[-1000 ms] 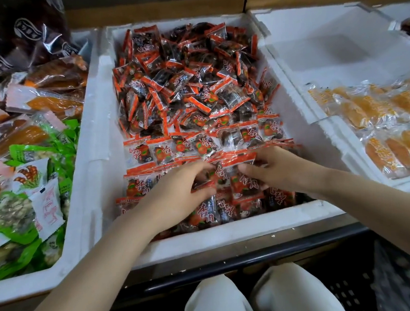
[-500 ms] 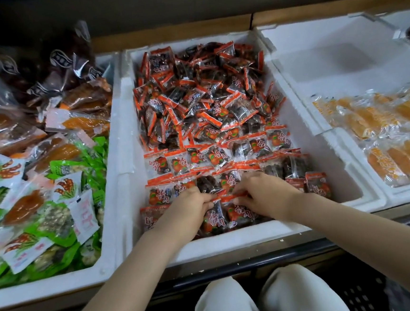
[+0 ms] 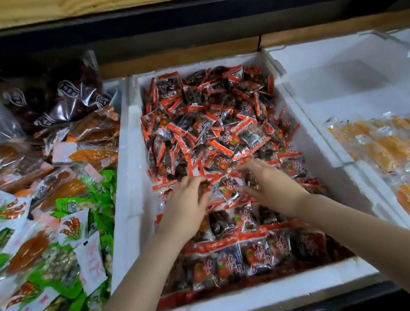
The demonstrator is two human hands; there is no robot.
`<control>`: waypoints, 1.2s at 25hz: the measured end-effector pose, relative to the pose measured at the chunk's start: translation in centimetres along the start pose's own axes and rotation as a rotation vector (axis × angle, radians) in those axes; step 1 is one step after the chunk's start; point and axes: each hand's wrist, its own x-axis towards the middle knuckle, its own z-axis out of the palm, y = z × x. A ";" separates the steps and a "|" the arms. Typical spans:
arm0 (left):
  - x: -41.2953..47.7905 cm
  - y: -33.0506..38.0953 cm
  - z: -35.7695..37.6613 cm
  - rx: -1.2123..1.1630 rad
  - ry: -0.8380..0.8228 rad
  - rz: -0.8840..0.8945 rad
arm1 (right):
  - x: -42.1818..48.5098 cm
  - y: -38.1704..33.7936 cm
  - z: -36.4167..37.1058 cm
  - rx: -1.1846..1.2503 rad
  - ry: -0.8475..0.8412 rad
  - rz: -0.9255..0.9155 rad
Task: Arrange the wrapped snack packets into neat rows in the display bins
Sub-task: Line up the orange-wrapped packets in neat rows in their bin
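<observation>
Fingertips of left hand (image 3: pixel 186 206) and right hand (image 3: pixel 271 186) blurred; can't tell if either grips the packet (image 3: pixel 229 188) between them. Packets under both palms hidden. Print unreadable. Side bin (image 3: pixel 342 93) cut by right edge, mixed pile (image 3: pixel 60 190) by left edge. Forearms run off frame.

A white foam bin (image 3: pixel 273 298) fills the middle, packed with red-and-dark snack packets (image 3: pixel 208 120): a loose heap toward 12 o'clock, flat rows (image 3: pixel 254 252) toward 6 o'clock. The left hand (image 3: pixel 186 206) and right hand (image 3: pixel 274 189) lie palm-down at the centre, a tilted packet (image 3: pixel 228 189) between them. Green and orange packs (image 3: pixel 62 210) lie at 9 o'clock, yellow packs (image 3: pixel 391 146) at 3 o'clock.
</observation>
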 end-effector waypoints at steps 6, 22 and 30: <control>4.4 -1.1 1.7 0.242 -0.068 0.003 | 3.5 -0.4 2.8 -0.121 -0.044 0.104; 4.7 0.9 0.6 -0.637 0.092 -0.149 | 7.6 -0.1 -2.0 -0.184 0.560 -0.071; 4.9 0.3 -0.4 -1.347 0.042 -0.477 | 3.8 -0.1 0.6 -0.261 0.384 -0.415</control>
